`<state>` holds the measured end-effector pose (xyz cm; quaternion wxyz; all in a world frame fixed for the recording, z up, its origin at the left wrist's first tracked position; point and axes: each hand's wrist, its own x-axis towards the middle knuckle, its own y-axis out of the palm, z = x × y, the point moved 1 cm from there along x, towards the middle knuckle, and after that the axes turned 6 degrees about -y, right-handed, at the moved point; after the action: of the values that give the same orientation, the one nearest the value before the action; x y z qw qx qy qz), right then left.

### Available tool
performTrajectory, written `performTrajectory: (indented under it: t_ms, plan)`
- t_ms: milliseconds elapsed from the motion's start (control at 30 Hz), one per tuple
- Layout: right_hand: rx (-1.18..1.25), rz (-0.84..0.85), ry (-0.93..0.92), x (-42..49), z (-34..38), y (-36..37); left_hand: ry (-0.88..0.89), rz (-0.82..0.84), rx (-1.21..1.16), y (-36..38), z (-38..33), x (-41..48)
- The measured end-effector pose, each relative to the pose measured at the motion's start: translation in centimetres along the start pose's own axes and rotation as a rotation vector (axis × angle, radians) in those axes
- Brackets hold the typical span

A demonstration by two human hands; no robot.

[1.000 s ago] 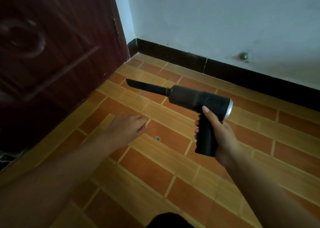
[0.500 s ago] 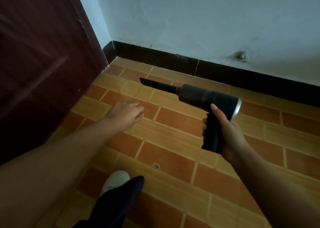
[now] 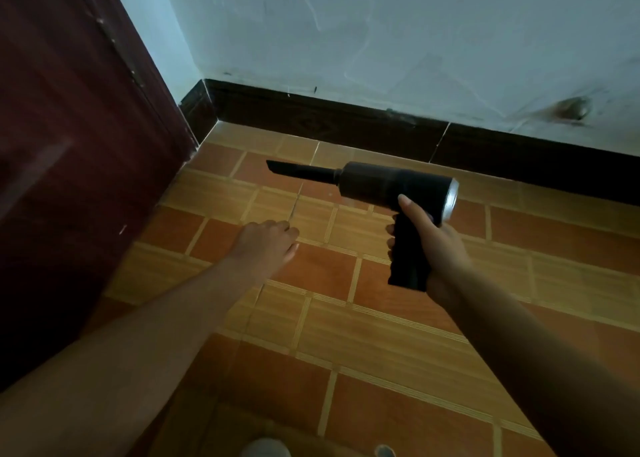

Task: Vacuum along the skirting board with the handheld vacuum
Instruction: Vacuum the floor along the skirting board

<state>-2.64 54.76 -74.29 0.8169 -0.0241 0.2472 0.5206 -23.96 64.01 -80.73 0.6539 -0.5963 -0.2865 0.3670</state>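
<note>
My right hand (image 3: 440, 245) grips the vacuum (image 3: 391, 182) by its handle, nozzle (image 3: 298, 170) in the air short of the skirting (image 3: 329, 120), left hand (image 3: 266, 245) loosely curled and empty; swinging in carelessly, I may knock the door (image 3: 86, 144) or miss the corner.

I'm seeing floor (image 3: 346, 318) lying open between the handheld vacuum (image 3: 381, 182) and the skirting board (image 3: 329, 120); the door (image 3: 69, 144) is blocking the left.
</note>
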Motion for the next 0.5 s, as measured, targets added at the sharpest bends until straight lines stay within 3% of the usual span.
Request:
performTrajectory:
  t_ms: [267, 500]
  plan:
    - [-0.060, -0.059, 0.016, 6.3, 0.3, 5.0, 0.033, 0.031, 0.014, 2.9, 4.3, 4.6]
    - [-0.157, 0.034, -0.053, 11.6, 0.8, 5.6, 0.086, 0.057, 0.004, 5.4, 7.3, 8.4]
